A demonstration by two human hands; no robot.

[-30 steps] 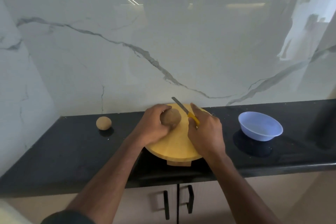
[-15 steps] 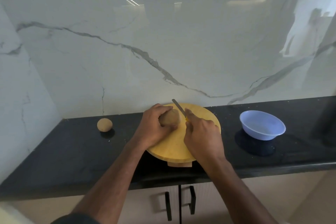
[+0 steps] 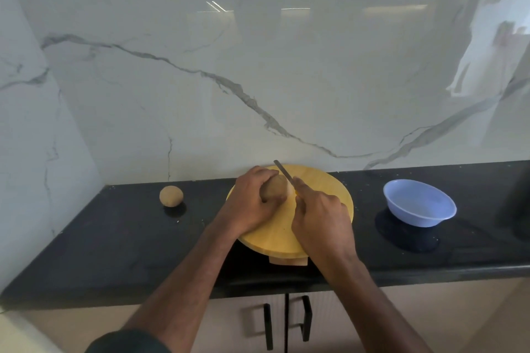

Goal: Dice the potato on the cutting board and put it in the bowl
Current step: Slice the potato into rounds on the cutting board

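A brown potato (image 3: 276, 187) lies on the round yellow cutting board (image 3: 324, 183) in the middle of the black counter. My left hand (image 3: 249, 201) grips the potato from its left side, fingers curled over the top. My right hand (image 3: 321, 219) holds a knife (image 3: 283, 170) with a yellow handle, mostly hidden in the fist. The thin blade lies against the potato's right side and points away toward the wall. A pale blue bowl (image 3: 419, 203) stands to the right of the board and looks empty.
A second whole potato (image 3: 171, 196) sits on the counter (image 3: 114, 238) left of the board. A marble wall rises right behind the board. Cabinet doors with black handles (image 3: 307, 318) are below the counter's front edge. A dark object (image 3: 519, 203) stands at the far right.
My right hand brought the knife left, from just clear of the potato to against its right side. My left hand kept its grip on the potato.
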